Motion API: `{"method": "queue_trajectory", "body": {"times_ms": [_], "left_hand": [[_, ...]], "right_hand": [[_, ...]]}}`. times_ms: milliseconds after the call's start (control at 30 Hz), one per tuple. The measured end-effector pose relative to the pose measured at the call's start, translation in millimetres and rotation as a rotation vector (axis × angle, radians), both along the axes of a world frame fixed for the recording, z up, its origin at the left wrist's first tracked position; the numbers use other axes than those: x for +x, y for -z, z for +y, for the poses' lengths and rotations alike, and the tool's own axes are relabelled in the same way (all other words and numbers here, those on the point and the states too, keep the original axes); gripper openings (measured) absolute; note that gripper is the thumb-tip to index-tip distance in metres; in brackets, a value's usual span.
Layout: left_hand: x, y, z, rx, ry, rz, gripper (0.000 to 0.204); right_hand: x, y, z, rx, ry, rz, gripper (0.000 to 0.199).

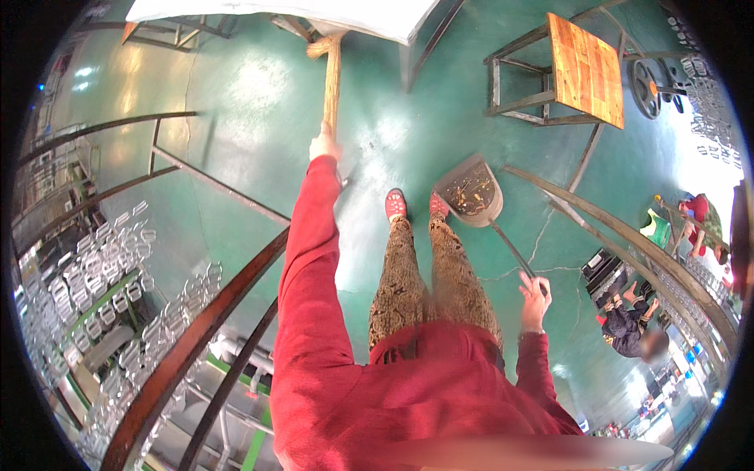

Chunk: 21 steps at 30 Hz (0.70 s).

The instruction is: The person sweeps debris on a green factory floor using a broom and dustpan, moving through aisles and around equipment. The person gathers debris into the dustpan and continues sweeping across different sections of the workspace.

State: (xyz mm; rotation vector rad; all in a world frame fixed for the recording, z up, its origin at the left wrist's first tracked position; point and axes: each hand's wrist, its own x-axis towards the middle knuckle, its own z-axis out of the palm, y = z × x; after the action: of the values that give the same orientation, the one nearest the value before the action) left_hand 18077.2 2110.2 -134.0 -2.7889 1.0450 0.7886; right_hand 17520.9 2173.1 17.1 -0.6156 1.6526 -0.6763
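I have the grey dustpan (481,217) right of centre, just beside the right red shoe (439,206); whether it rests on the green floor (259,169) I cannot tell. Brown debris (473,193) lies scattered in it. The right hand (536,302) grasps the near end of its dark handle (512,250). To the left, I see the left hand (323,147) clenched around the straw-coloured broom (333,90), which points away to the far side, its head by the white-topped table (298,8). Farther out I find a wooden-topped stand (585,71) at far right, a co-worker (624,328) in dark clothing at near right, and silvery metal parts (90,294) heaped on the left.
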Motion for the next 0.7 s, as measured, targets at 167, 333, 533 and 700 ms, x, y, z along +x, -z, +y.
{"method": "queue_trajectory", "body": {"times_ms": [167, 333, 533, 700], "left_hand": [[21.0, 41.7, -29.5, 0.000, 0.118, 0.020, 0.055], [-22.6, -13.5, 32.3, 0.056, 0.283, -0.031, 0.043], [-105.1, -83.1, 158.1, 0.175, 0.306, 0.129, 0.059], [-156.4, -136.4, 229.9, 0.163, 0.292, 0.348, 0.067]], "right_hand": [[5.2, -9.9, 11.3, 0.000, 0.047, -0.010, 0.013], [9.3, -11.2, 26.4, -0.022, 0.175, -0.029, 0.013], [9.0, -10.7, 40.5, -0.013, 0.260, -0.036, 0.010], [11.6, -4.2, 59.9, -0.034, 0.340, -0.048, 0.008]]}}
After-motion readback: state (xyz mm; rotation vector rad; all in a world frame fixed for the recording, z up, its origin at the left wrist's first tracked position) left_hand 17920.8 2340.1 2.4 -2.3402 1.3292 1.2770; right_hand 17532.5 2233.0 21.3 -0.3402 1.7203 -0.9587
